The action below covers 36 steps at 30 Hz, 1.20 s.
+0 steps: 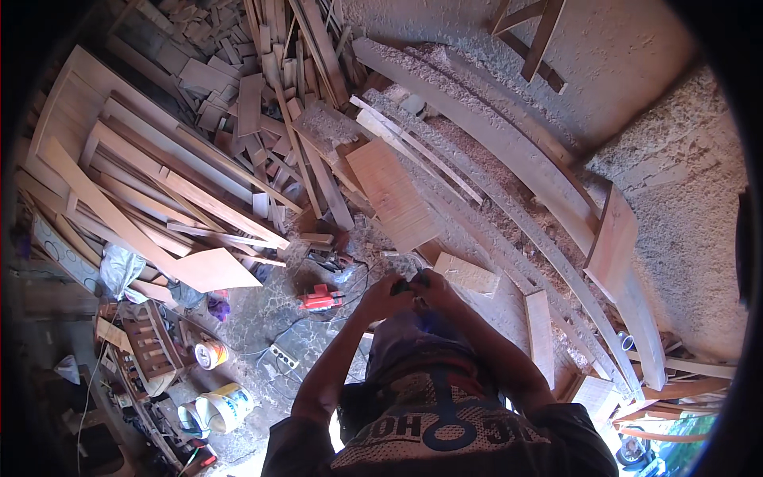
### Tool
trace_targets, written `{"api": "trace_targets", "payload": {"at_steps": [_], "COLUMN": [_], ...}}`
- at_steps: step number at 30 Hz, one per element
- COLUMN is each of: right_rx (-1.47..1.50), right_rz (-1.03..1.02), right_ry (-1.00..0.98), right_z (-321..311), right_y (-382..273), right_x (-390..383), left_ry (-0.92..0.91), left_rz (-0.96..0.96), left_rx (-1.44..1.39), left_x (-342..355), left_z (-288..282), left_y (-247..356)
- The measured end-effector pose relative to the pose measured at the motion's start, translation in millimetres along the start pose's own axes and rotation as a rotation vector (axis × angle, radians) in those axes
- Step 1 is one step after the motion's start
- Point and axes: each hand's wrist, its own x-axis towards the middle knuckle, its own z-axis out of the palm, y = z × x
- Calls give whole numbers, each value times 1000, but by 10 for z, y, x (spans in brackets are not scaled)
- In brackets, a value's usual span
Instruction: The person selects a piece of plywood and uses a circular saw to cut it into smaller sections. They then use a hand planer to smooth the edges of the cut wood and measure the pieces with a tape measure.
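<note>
My left hand (pixel 381 298) and my right hand (pixel 436 291) are close together in front of my body, at the near end of a workbench. Both have curled fingers around a small dark thing (pixel 403 286) with a hint of green, mostly hidden by the fingers; its kind does not show. Just beyond them lies a small pale metal piece (pixel 410 258). To the right of my right hand rests a short wood block (pixel 467 273). A wide reddish board (pixel 393 195) lies farther ahead on the bench.
A red power tool (pixel 320 297) sits on the floor at left, near cables and a power strip (pixel 284 355). Buckets (pixel 226 407) stand lower left. Long planks (pixel 183 191) and heaped offcuts (pixel 211 75) fill the far left. Long dusty boards (pixel 509 135) curve along the right.
</note>
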Motion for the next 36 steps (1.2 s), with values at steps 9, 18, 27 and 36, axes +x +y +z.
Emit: {"api": "trace_targets", "payload": {"at_steps": [9, 18, 27, 36], "right_rx": [252, -72, -183, -208], "right_rz": [354, 377, 439, 465], "right_ry": [247, 351, 408, 408], "right_z": [-291, -356, -302, -300], "right_y": [-191, 19, 56, 19], "right_x": [530, 965, 1004, 1016], "left_ry": [123, -23, -39, -64], "left_rz": [-58, -6, 28, -19], "left_rx": [4, 22, -32, -147], "left_x": [335, 887, 1115, 1248], "left_z": [-134, -168, -152, -94], "left_y": [-778, -1013, -1100, -1140]}}
